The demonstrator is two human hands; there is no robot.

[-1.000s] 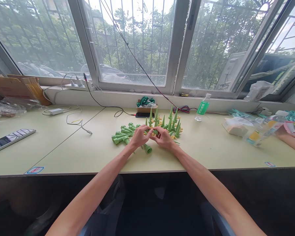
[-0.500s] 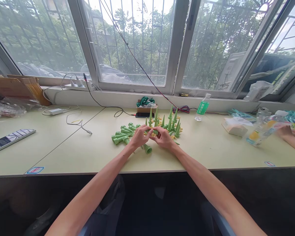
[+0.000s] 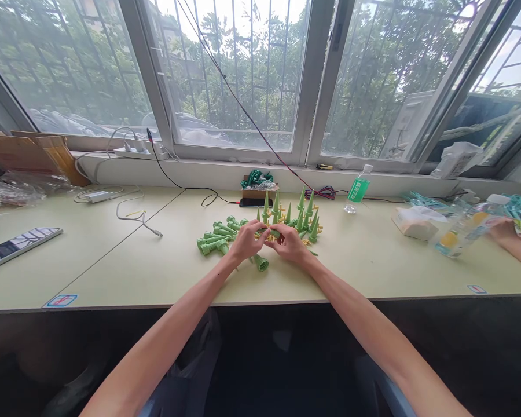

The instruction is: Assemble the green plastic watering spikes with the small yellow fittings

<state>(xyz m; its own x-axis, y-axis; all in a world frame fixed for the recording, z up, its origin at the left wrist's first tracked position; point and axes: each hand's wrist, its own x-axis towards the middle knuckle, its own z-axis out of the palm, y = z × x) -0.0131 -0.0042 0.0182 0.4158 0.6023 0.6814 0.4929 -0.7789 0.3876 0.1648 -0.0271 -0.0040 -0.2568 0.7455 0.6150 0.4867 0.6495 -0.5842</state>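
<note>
My left hand [image 3: 246, 240] and my right hand [image 3: 289, 243] meet over the table, fingertips almost touching. Between them they pinch a green plastic watering spike [image 3: 275, 233], mostly covered by the fingers; small yellow bits show beside it. Just behind, several green spikes [image 3: 301, 219] with yellow valves [image 3: 319, 213] stand upright, tips up. To the left of my left hand, more green spikes [image 3: 217, 236] lie in a loose heap with their open caps facing outward. One loose spike [image 3: 261, 264] lies in front of my hands, cap toward me.
Behind the spikes are a phone [image 3: 258, 202] and a small box of green items [image 3: 259, 188]. A green-labelled bottle [image 3: 358, 190], a tissue pack [image 3: 419, 223] and a larger bottle [image 3: 464, 234] stand right, near another person's hand [image 3: 503, 231]. Cables [image 3: 143, 220] lie left.
My hands hold almost the same pose, fingers still together on the spike. At the right edge, the other person's hand has shifted slightly.
</note>
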